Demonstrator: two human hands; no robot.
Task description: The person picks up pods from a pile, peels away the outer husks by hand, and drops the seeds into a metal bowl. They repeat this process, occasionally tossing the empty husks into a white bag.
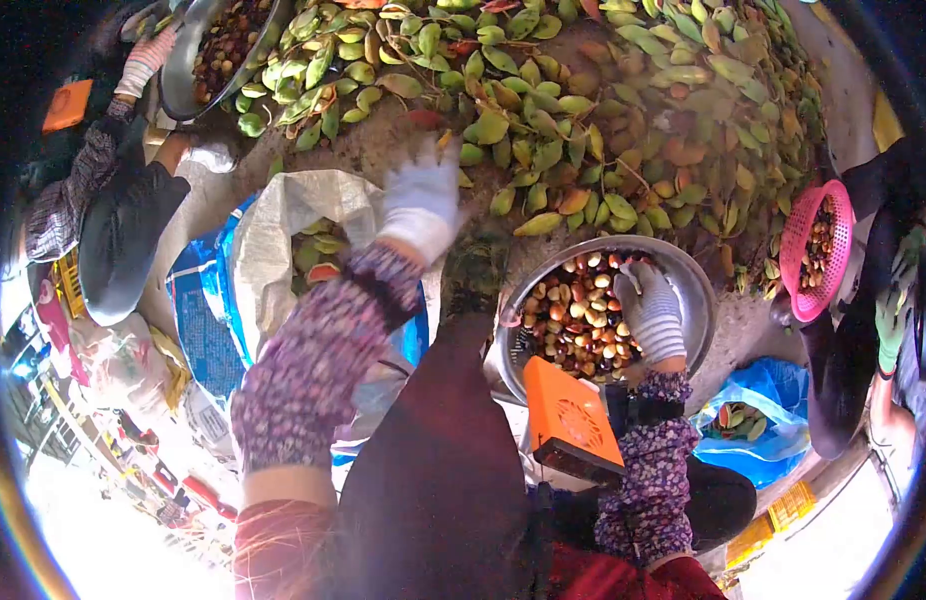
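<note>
My left hand point(423, 195), in a white glove, reaches over the near edge of a heap of green and brown pods point(543, 130). Motion blurs it, but its fingers look stretched and apart, with nothing visible in them. My right hand point(653, 310), in a whitish knit glove, is inside a metal bowl point(688, 275), over shiny brown and cream seeds point(573, 310). Its thumb and forefinger show apart; the other fingers are partly hidden. An orange box with a vent grille point(573, 415) is near my right forearm, before the bowl.
Left of my knee stands an open white and blue sack point(273, 240) with pods inside. A blue plastic bag point(768, 420) lies at right. Another person's gloved hand point(148, 60) is near a second metal bowl point(208, 90). A pink basket point(803, 240) holds seeds beside another person.
</note>
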